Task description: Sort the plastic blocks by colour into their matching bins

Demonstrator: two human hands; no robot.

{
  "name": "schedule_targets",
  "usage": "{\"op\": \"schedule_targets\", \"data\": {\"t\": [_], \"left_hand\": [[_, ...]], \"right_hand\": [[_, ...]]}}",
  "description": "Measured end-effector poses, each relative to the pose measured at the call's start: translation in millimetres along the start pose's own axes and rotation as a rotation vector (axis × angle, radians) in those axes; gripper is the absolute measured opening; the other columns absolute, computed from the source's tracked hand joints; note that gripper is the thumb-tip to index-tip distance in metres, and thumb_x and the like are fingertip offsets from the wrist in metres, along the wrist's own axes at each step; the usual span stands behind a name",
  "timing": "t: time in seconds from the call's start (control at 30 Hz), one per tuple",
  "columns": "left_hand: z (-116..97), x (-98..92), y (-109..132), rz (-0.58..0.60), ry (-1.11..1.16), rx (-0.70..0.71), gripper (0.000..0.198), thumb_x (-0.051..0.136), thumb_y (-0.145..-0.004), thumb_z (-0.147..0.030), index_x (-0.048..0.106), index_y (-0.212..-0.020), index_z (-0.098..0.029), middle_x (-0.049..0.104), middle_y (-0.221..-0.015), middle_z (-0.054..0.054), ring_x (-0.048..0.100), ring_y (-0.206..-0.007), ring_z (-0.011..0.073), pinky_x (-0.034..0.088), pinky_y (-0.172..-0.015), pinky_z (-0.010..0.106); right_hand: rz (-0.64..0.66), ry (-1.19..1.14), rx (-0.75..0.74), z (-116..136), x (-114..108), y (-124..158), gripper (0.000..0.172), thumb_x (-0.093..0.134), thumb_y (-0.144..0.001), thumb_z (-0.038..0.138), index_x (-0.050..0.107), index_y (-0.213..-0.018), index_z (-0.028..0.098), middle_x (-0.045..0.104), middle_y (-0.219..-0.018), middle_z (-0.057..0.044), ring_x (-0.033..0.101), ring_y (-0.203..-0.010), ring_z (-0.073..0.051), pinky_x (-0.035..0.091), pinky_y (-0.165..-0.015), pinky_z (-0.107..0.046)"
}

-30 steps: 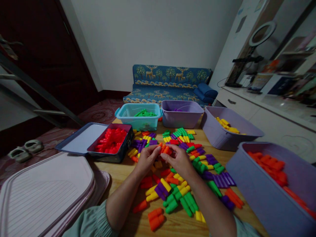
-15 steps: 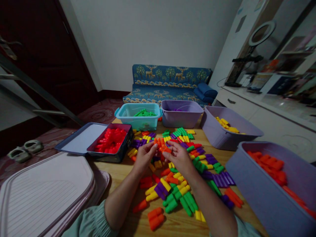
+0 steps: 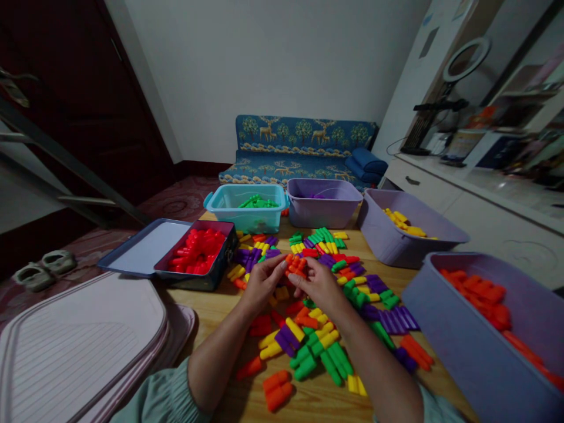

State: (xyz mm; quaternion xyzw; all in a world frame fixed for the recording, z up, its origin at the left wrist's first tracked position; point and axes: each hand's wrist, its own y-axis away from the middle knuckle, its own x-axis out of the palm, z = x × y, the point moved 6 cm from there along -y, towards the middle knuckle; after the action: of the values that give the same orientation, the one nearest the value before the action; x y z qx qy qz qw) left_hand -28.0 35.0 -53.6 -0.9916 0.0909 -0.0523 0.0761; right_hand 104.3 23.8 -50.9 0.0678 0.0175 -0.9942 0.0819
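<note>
Between both hands is a small cluster of orange plastic peg-shaped building blocks (image 3: pixel 296 265), held just above the middle of the table. My left hand (image 3: pixel 264 282) pinches its left side with thumb and fingers. From the right, my right hand (image 3: pixel 321 283) grips the same cluster, the thumb at its near side. The fingertips partly cover the blocks, so how they join is hard to see. Beneath and around the hands lie loose green blocks (image 3: pixel 337 363), purple blocks (image 3: pixel 399 319), yellow blocks (image 3: pixel 271 349) and an orange pair (image 3: pixel 277 390).
An open tin (image 3: pixel 229 249) of red blocks stands at the left. Behind are a turquoise bin (image 3: pixel 264 222) with green blocks and a purple bin (image 3: pixel 325 212). Another bin (image 3: pixel 388 247) holds yellow blocks; the near-right bin (image 3: pixel 467 346) holds orange ones. Folded pale boards (image 3: pixel 88 335) lie left.
The orange blocks, apart across both hands half a second ago, are now together in one compact cluster. My hands have drawn closer to each other.
</note>
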Motion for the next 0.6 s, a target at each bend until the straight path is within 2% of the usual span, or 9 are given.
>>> {"op": "schedule_targets", "data": {"t": [0.07,0.17,0.27,0.43,0.53,0.6], "left_hand": [[2,-2.3,0,-0.025,-0.011,-0.005,0.044,0.063,-0.079,-0.044,0.068,-0.112,-0.016,0.072,-0.104,0.008,0.066,-0.088,0.0214,0.053,-0.076,0.029],[5,-7.3,-1,-0.078,-0.04,-0.009,0.043,0.062,-0.079,-0.044,0.068,-0.11,-0.015,0.072,-0.088,0.007,0.066,-0.073,0.0175,0.053,-0.067,0.028],[7,-11.9,-3,-0.128,-0.038,-0.004,0.038,0.064,-0.077,-0.042,0.07,-0.102,-0.014,0.07,-0.076,0.005,0.064,-0.067,0.0155,0.053,-0.066,0.027],[13,-12.2,-5,-0.114,-0.082,0.017,0.031,0.063,-0.077,-0.037,0.071,-0.098,-0.014,0.07,-0.075,0.005,0.065,-0.068,0.016,0.053,-0.066,0.027],[17,-10.9,-5,-0.086,-0.153,0.047,0.03,0.06,-0.08,-0.035,0.07,-0.1,-0.014,0.07,-0.078,0.007,0.065,-0.07,0.0167,0.052,-0.068,0.027],[18,-10.5,-4,-0.07,-0.187,0.062,0.03,0.059,-0.081,-0.034,0.07,-0.1,-0.014,0.07,-0.079,0.007,0.065,-0.071,0.0169,0.052,-0.068,0.028]], "right_hand": [[-0.027,-0.029,-0.01,5,-5,0,0.035,0.07,-0.07,0.041,0.058,-0.094,0.018,0.065,-0.07,0.001,0.059,-0.047,-0.012,0.046,-0.044,-0.023],[-0.148,-0.119,-0.044,19,-21,2,0.038,0.073,-0.068,0.043,0.06,-0.092,0.017,0.064,-0.069,0.001,0.059,-0.05,-0.013,0.05,-0.049,-0.026],[-0.373,-0.239,-0.156,43,-49,8,0.036,0.073,-0.069,0.044,0.059,-0.088,0.016,0.063,-0.066,0.001,0.06,-0.056,-0.014,0.052,-0.056,-0.027],[-0.805,-0.497,-0.497,90,-102,38,0.029,0.068,-0.076,0.039,0.056,-0.093,0.019,0.064,-0.078,0.002,0.059,-0.056,-0.008,0.052,-0.06,-0.025],[-1.011,-0.637,-0.613,103,-130,60,0.024,0.06,-0.082,0.042,0.056,-0.09,0.019,0.062,-0.083,-0.001,0.058,-0.059,-0.008,0.052,-0.06,-0.023],[-1.09,-0.693,-0.638,104,-146,69,0.026,0.052,-0.086,0.045,0.056,-0.087,0.02,0.062,-0.091,-0.004,0.058,-0.063,-0.008,0.052,-0.061,-0.023]]}}
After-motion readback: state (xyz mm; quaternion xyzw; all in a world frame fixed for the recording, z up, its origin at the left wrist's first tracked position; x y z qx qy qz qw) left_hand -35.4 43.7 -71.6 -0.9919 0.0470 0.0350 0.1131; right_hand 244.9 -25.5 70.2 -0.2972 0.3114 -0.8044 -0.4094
